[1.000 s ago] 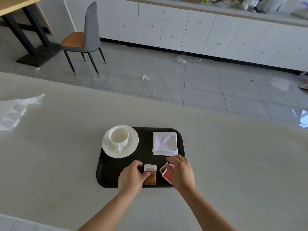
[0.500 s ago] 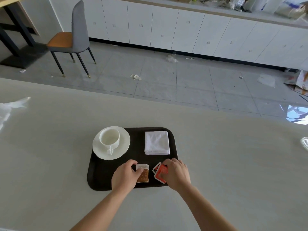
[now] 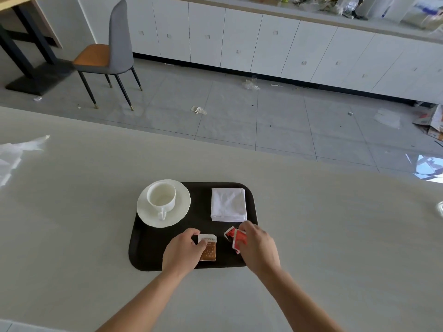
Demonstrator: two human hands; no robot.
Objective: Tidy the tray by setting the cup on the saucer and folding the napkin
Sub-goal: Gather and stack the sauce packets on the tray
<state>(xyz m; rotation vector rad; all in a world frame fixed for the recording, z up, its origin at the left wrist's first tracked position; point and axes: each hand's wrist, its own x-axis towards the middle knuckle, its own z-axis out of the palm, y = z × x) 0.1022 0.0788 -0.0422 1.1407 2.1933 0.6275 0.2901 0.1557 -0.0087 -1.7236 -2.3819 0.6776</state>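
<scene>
A dark tray (image 3: 148, 250) lies on the pale table. At its far left a white cup (image 3: 161, 197) stands upright on a white saucer (image 3: 182, 207), handle toward me. A folded white napkin (image 3: 228, 204) lies at the tray's far right. My left hand (image 3: 183, 252) pinches a brown-and-white snack packet (image 3: 209, 249) near the tray's front edge. My right hand (image 3: 257, 248) holds red-and-white packets (image 3: 236, 237) beside it, fingers curled round them.
Crumpled white paper (image 3: 16, 152) lies on the table at the far left. The table's far edge runs across the view, with a tiled floor, a grey chair (image 3: 112, 51) and white cabinets beyond. A clear object (image 3: 440, 208) shows at the right edge.
Both hands stay at the packets on the tray's front. The right hand has shifted slightly over the red packets. The camera view has swung a little.
</scene>
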